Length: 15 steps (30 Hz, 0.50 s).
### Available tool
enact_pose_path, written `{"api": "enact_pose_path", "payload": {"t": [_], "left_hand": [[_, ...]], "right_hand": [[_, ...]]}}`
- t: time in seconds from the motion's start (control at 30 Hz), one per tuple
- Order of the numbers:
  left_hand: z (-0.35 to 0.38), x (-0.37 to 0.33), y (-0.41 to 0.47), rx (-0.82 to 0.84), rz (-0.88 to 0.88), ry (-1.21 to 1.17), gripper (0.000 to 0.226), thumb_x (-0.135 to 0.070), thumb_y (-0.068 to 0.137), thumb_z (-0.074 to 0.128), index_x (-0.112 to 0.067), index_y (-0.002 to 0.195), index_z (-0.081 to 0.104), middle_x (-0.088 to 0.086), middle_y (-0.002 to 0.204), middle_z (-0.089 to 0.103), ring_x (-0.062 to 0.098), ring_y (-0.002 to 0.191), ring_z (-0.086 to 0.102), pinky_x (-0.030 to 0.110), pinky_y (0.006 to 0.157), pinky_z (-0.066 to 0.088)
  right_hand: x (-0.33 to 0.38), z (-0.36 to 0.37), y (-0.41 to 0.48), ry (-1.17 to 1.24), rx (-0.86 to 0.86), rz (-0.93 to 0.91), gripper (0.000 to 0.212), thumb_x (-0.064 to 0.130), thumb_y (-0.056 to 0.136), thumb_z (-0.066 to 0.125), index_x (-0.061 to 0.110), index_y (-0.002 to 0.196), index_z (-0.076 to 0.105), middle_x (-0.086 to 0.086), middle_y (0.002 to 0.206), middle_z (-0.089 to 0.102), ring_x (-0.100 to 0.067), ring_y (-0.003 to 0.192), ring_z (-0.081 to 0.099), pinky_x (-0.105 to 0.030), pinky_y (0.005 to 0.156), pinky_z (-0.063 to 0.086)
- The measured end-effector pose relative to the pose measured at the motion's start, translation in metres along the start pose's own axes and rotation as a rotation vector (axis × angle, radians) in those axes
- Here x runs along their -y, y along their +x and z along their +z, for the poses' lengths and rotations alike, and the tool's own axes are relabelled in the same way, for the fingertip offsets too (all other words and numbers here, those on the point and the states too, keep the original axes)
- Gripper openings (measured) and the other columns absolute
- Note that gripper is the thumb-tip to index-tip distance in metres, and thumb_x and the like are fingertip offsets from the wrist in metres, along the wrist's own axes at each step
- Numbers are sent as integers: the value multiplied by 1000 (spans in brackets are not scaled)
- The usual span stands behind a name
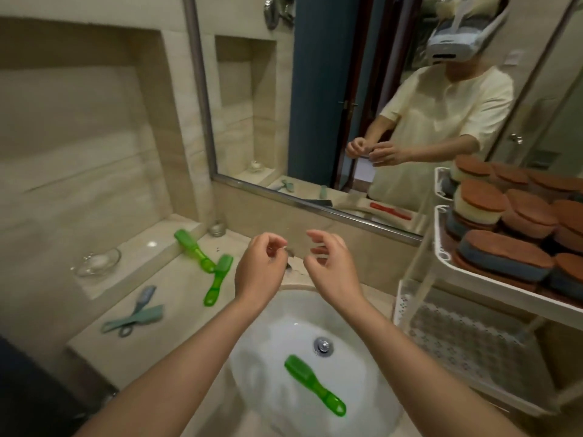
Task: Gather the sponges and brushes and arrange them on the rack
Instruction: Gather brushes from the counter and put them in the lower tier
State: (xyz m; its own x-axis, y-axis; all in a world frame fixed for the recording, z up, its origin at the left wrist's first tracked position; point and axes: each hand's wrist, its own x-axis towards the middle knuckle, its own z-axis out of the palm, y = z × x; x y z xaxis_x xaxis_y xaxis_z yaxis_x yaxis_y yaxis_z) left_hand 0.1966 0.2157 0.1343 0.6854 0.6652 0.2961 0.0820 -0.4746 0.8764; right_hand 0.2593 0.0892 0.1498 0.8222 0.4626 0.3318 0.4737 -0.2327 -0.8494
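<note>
Head view: left grip (pixel 262 269) is pinching a clear film (pixel 298 244) at frame centre, above the sink (pixel 284 313). Right grip (pixel 329 269) is curling at the film's other edge; I cannot tell whether it is holding it. One green brush (pixel 315 386) is lying in the sink. Two green brushes (pixel 214 268) are crossing on the desk (pixel 176 310), with grey-blue brushes (pixel 135 316) at lower left. Sponges (pixel 504 257) are sitting stacked on the rack (pixel 441 255) at right.
</note>
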Motion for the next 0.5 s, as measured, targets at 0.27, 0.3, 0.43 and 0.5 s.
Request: {"api": "enact_pose_path", "payload": {"t": [0.27,0.3,0.43,0.5], "left_hand": [[-63,78,30,-23,-165,105,12,-23,86,56,-35,87,57,-15,97,63,-1,83,58,27,72,46],[-69,88,35,-15,-192,122,11,-24,87,57,-35,89,58,-15,96,63,0,82,58,27,71,45],[-91,127,56,20,-279,150,5,-30,87,56,-34,89,58,-13,92,63,4,79,60,29,70,46],[-98,147,69,39,-320,142,6,-29,86,56,-35,87,56,-12,91,63,7,78,60,32,75,49]], "right_hand": [[-9,103,23,26,167,112,42,16,80,59,28,121,58,5,119,54,-5,98,58,-28,91,49],[-12,115,27,7,181,131,42,16,82,60,28,122,58,5,120,55,-1,95,56,-27,89,49],[-21,159,41,-40,222,186,43,17,81,60,26,123,58,5,119,55,-2,91,54,-22,84,44],[-26,179,49,-61,244,213,44,16,81,61,23,124,58,1,118,55,-8,93,55,-22,82,43]]}}
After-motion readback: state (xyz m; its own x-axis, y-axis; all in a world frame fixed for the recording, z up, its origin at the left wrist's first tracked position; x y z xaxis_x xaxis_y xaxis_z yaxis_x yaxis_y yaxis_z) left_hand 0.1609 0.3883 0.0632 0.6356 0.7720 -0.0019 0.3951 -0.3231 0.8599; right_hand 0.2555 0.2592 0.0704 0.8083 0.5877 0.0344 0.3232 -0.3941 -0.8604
